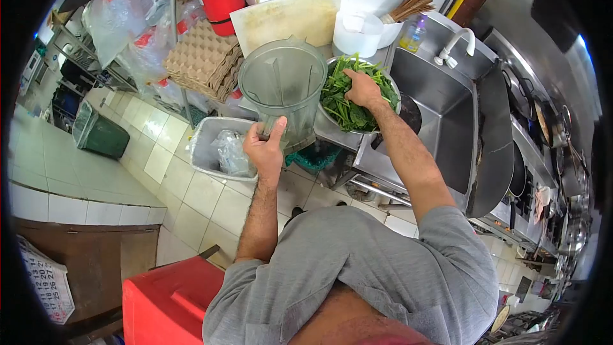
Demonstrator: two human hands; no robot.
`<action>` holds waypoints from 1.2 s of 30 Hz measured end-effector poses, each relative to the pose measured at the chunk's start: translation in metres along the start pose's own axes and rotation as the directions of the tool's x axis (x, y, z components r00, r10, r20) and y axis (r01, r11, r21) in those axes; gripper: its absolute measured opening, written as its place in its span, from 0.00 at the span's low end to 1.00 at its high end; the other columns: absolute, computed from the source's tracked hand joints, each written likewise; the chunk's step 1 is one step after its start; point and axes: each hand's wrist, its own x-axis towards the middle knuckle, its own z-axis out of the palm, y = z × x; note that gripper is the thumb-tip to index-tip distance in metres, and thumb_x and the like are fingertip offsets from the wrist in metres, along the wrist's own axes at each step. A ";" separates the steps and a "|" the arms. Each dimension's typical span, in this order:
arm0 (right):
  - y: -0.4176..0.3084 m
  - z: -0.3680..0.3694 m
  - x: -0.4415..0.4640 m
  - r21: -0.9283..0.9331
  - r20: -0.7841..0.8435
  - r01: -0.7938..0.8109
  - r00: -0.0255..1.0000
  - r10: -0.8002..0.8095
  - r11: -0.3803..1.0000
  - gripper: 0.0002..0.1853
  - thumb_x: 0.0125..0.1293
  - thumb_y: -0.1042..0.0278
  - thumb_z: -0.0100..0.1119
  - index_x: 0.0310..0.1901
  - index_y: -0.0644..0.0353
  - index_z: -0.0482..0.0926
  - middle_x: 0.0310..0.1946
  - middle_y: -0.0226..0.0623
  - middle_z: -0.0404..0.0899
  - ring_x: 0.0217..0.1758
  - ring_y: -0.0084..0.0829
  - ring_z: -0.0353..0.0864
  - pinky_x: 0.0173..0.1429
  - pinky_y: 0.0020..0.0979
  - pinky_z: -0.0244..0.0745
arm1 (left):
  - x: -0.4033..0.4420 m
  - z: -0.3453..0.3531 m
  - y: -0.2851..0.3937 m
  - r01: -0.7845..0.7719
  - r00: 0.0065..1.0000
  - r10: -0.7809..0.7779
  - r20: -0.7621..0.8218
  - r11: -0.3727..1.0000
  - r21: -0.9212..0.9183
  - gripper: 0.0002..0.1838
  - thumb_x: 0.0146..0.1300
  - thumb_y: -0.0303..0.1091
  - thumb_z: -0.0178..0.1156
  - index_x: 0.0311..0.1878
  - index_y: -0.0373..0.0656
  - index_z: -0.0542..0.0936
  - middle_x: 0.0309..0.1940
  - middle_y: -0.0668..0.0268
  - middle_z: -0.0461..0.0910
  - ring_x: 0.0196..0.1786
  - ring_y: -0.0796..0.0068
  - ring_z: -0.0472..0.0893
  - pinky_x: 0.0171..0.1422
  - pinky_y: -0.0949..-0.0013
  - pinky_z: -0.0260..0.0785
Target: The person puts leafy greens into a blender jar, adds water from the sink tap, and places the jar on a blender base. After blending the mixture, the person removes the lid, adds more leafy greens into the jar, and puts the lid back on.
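Observation:
My left hand is closed round the near side of a large, clear blender jar, thumb up, where its handle would be. The jar stands upright with its wide mouth open towards me, and no food shows inside. Just right of it, a round metal bowl is heaped with green leaves and stems, the leafy greens. My right hand reaches into the top of this heap with curled fingers, gripping some greens. Its fingertips are partly hidden among the leaves.
A steel sink with a white faucet lies to the right. Behind stand a cutting board, a white container and a dish-soap bottle. Egg trays and a grey bin are left of the jar.

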 end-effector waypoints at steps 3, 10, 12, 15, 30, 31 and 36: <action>0.005 -0.004 0.003 0.057 -0.021 0.015 1.000 -0.014 0.998 0.36 0.42 0.69 0.66 0.59 0.49 0.68 0.49 0.46 0.74 0.54 0.45 0.73 0.57 0.39 0.69 | 0.004 0.006 -0.002 -0.042 0.999 0.043 0.003 0.999 -0.016 0.11 0.52 0.29 0.69 0.24 0.43 0.74 0.15 0.79 0.67 0.17 0.90 0.59 0.20 0.80 0.48; 0.007 -0.038 0.012 0.219 -0.030 0.060 0.998 -0.055 0.974 0.36 0.40 0.70 0.66 0.58 0.49 0.71 0.45 0.48 0.78 0.49 0.43 0.77 0.54 0.38 0.72 | 0.005 0.015 0.003 -0.043 0.997 0.043 0.067 0.999 0.000 0.11 0.51 0.29 0.69 0.23 0.41 0.74 0.19 0.77 0.71 0.22 0.90 0.64 0.26 0.81 0.56; 0.008 -0.045 0.016 0.211 -0.015 0.026 1.000 -0.024 0.977 0.35 0.38 0.71 0.65 0.56 0.51 0.72 0.44 0.47 0.79 0.48 0.43 0.78 0.53 0.36 0.73 | 0.005 0.017 0.005 -0.026 0.995 0.027 0.092 1.000 -0.013 0.11 0.51 0.29 0.69 0.23 0.41 0.74 0.19 0.77 0.72 0.23 0.90 0.65 0.27 0.81 0.57; 0.008 -0.057 0.015 0.236 -0.054 0.090 0.995 -0.080 0.967 0.35 0.39 0.75 0.62 0.57 0.56 0.71 0.41 0.46 0.81 0.45 0.38 0.79 0.52 0.32 0.72 | 0.007 0.017 0.007 -0.049 0.992 0.041 0.119 0.997 0.062 0.12 0.52 0.30 0.69 0.23 0.41 0.74 0.20 0.76 0.73 0.23 0.89 0.65 0.27 0.81 0.57; 0.001 -0.145 -0.001 0.387 -0.004 0.135 0.989 -0.145 0.912 0.34 0.40 0.79 0.58 0.57 0.60 0.71 0.41 0.35 0.80 0.43 0.26 0.77 0.53 0.25 0.70 | 0.017 0.017 0.008 -0.074 0.984 0.053 0.173 0.990 0.118 0.16 0.51 0.35 0.70 0.21 0.40 0.71 0.16 0.78 0.69 0.21 0.88 0.61 0.23 0.79 0.55; 0.004 -0.152 0.003 0.385 -0.020 0.163 0.986 -0.168 0.908 0.34 0.41 0.81 0.57 0.57 0.59 0.71 0.41 0.34 0.80 0.44 0.25 0.76 0.53 0.24 0.70 | 0.017 0.017 0.004 -0.061 0.983 0.037 0.182 0.990 0.125 0.16 0.51 0.35 0.70 0.21 0.39 0.72 0.16 0.78 0.69 0.21 0.88 0.61 0.23 0.78 0.55; -0.025 -0.207 -0.004 0.332 -0.055 0.327 0.943 -0.328 0.885 0.34 0.41 0.83 0.55 0.58 0.61 0.69 0.41 0.33 0.79 0.43 0.24 0.76 0.53 0.25 0.70 | 0.019 0.024 0.007 -0.032 0.979 0.005 0.206 0.991 0.131 0.16 0.51 0.36 0.70 0.23 0.38 0.73 0.16 0.77 0.69 0.21 0.88 0.61 0.23 0.78 0.56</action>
